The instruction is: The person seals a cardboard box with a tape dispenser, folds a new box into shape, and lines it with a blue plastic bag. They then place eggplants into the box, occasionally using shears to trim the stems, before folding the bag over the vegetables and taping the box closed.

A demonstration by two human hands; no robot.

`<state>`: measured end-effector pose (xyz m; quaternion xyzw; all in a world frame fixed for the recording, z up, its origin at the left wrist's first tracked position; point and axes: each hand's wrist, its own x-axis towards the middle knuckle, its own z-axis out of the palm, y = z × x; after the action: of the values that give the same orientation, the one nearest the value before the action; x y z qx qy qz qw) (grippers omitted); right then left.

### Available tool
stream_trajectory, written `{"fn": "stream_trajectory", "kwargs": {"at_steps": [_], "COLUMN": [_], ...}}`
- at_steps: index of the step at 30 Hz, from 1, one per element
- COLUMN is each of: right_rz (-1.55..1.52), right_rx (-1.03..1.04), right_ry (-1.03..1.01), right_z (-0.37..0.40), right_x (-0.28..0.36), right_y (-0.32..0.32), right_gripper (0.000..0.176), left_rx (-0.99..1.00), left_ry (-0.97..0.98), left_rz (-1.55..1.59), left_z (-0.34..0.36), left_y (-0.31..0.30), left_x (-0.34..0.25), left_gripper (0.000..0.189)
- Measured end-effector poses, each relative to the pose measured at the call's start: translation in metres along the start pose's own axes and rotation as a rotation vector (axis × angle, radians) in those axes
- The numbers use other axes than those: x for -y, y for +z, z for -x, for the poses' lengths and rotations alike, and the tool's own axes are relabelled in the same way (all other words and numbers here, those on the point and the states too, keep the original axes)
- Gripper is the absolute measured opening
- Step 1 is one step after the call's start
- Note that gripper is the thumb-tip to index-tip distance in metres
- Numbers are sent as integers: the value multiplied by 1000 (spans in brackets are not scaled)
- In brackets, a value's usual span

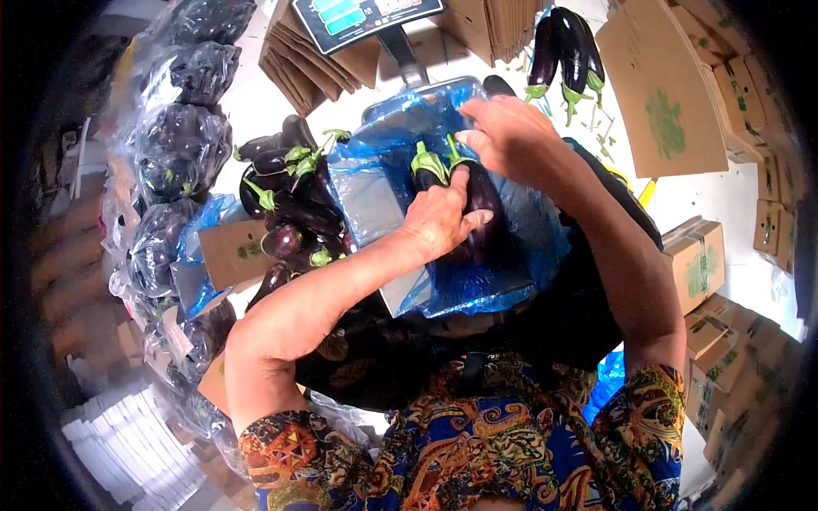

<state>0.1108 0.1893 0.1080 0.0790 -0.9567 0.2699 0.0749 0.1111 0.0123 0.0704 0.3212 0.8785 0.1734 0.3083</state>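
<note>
A box lined with blue plastic film (486,301) lies in front of me with dark purple eggplants inside. My left hand (443,215) rests over the eggplants, its thumb and fingers around an eggplant (479,189) with a green stem. Beside that one, the green cap of another eggplant (419,167) shows at the left. My right hand (509,129) is over the box's far right corner, close to the stem, thumb and forefinger apart. Nothing shows between them; its other fingers are partly hidden.
A scale display (366,19) stands beyond the box. Loose eggplants (294,192) are piled at the left, with several more eggplants (567,51) at the far right. Bagged eggplants (183,140) line the left edge. Flattened cardboard (298,60), an upright cardboard flap (665,102) and a carton (694,260) surround the table.
</note>
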Motion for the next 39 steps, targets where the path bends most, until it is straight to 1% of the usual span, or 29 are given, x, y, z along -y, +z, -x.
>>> {"fn": "stream_trajectory", "kwargs": {"at_steps": [1, 2, 4, 5, 6, 8, 11, 12, 14, 19, 20, 23, 26, 29, 31, 32, 34, 38, 39], "right_rz": [-14, -34, -29, -37, -26, -156, -217, -234, -281, -335, -351, -361, -310, -275, -241, -236, -225, -246, -249], "right_rx": [-48, -109, -153, -122, -210, -250, -196, -169, -117, -11, -8, -8, -15, -3, -6, 25, 91, 107, 105], "right_ry": [-16, -58, -106, -67, -62, -55, 13, 44, 120, 263, 253, 227, 220, 210, 176, 208, 271, 272, 253], "right_z": [2, 5, 3, 2, 6, 2, -3, -4, -4, -7, -8, -8, -6, -6, -6, -6, -8, -9, -8], "right_x": [-1, -4, -6, -5, 0, 5, 4, 4, 5, 26, 26, 25, 22, 21, 22, 24, 29, 33, 31], "right_y": [2, 5, 2, -1, -11, -27, -41, -43, -45, -62, -62, -59, -53, -51, -50, -52, -57, -57, -55], "right_gripper": [22, 26, 30, 29, 27, 23, 21, 22, 22, 22, 23, 25, 27, 27, 27, 28, 29, 30, 30], "left_rx": [-38, -40, -68, -20, -9, -32, 1, 64, 43, 166, 195, 39, -94, -260, -238, -228, -203, -160, -189], "left_ry": [24, -3, 4, 5, 74, 213, 249, 226, 280, 253, 242, 378, 446, 674, 788, 845, 864, 950, 985], "left_rz": [-24, -4, -7, -10, -18, 12, 13, -18, -74, -54, -50, -91, -300, -558, -622, -655, -734, -818, -794], "left_z": [3, 7, 17, 22, 27, 32, 38, 38, 38, 33, 32, 29, 28, 29, 24, 21, 19, 13, 8], "left_y": [1, 4, -6, -17, -28, -36, -38, -39, -29, -32, -33, -15, -1, 8, 23, 30, 33, 26, 27], "left_x": [1, -2, -18, -27, -34, -37, -34, -33, -24, -26, -26, -13, -13, -13, -4, 0, -1, -4, -2], "left_gripper": [78, 77, 75, 72, 65, 56, 48, 50, 50, 48, 47, 45, 41, 40, 39, 39, 38, 36, 35]}}
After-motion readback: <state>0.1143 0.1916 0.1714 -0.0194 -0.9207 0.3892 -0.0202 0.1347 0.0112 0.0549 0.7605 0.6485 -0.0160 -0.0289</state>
